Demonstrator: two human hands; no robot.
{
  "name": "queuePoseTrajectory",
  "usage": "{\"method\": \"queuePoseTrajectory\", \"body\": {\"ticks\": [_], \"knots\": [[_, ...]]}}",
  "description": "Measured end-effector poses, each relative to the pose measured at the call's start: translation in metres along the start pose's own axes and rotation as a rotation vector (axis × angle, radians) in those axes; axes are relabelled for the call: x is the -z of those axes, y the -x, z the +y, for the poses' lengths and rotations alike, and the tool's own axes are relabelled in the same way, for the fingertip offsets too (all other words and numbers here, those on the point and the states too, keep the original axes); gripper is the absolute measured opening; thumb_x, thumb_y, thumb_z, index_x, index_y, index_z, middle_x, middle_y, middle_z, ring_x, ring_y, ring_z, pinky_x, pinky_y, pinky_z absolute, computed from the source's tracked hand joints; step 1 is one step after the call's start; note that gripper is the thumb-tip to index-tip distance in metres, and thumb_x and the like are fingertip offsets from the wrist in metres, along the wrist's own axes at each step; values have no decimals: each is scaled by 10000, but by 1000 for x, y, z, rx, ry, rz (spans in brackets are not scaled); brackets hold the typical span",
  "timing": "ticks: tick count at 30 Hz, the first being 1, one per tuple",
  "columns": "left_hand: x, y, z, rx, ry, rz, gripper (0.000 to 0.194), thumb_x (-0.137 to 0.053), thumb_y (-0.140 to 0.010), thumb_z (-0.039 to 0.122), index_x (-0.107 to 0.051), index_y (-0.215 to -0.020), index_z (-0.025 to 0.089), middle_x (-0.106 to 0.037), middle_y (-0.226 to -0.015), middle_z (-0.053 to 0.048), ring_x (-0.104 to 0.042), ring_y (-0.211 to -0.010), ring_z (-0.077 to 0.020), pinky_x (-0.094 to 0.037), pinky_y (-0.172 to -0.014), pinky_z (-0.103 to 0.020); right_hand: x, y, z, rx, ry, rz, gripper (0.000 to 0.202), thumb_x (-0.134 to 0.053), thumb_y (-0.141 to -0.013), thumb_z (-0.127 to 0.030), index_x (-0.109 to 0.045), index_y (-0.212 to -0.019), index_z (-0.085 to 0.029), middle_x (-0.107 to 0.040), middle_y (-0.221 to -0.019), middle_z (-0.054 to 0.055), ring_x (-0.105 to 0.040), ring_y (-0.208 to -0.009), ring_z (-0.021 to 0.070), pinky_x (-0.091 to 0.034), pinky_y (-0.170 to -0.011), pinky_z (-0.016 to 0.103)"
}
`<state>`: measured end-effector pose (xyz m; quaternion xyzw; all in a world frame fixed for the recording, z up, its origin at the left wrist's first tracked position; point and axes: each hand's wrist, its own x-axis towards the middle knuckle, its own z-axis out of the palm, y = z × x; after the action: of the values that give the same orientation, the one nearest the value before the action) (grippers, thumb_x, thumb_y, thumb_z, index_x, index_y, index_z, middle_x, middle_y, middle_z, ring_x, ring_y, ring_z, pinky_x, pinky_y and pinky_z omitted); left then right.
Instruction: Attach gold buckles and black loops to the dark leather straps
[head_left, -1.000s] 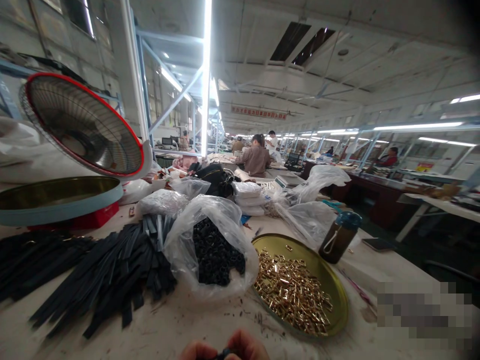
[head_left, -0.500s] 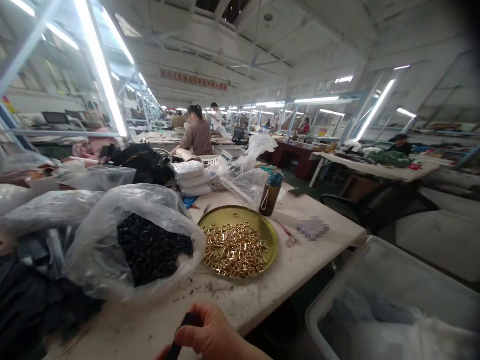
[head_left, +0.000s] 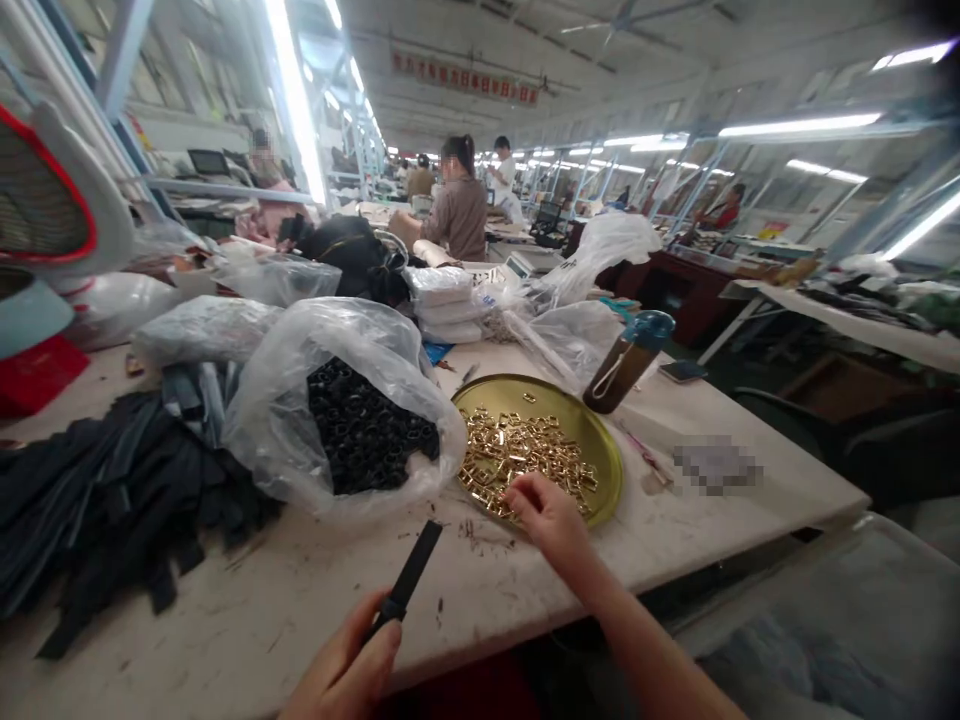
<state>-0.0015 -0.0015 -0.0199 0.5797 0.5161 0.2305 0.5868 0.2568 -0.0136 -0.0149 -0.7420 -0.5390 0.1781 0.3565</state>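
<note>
My left hand (head_left: pixel 349 655) grips a black strap (head_left: pixel 415 562) near the table's front edge. The strap's flat end points up and away, and a dark loop (head_left: pixel 391 608) sits around it just above my fingers. Over the near rim of a round gold tray (head_left: pixel 611 478), my right hand (head_left: pixel 551 515) is closed in a pinch, fingertips at the heap of gold metal buckles (head_left: pixel 517 445). Whatever lies between those fingertips is too small to make out. Left of the tray, an open clear plastic bag (head_left: pixel 262 430) holds many small black loops (head_left: pixel 367 425).
A pile of black straps (head_left: pixel 112 500) spreads over the left of the table (head_left: pixel 247 640). Beyond the tray are a tilted bottle (head_left: pixel 628 362), a phone (head_left: pixel 682 371) and a thin pink-handled tool (head_left: pixel 645 450). Stacked white packs (head_left: pixel 446 305) stand behind. Other people work farther off.
My right hand has left the black strap and moved forward to the buckles. My left hand has come into fuller view holding the strap. The camera has turned left.
</note>
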Motion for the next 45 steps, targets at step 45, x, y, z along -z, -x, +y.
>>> {"method": "queuePoseTrajectory", "body": {"ticks": [45], "knots": [[4, 37, 31, -65, 12, -158, 285, -422, -824, 370, -561, -860, 124, -386, -570, 58, -336, -494, -83, -260, -456, -197, -46, 59, -67, -80, -840, -548, 166, -689, -684, -297, -647, -773, -163, -594, -654, -15, -498, -581, 99, -376, -558, 235]]}}
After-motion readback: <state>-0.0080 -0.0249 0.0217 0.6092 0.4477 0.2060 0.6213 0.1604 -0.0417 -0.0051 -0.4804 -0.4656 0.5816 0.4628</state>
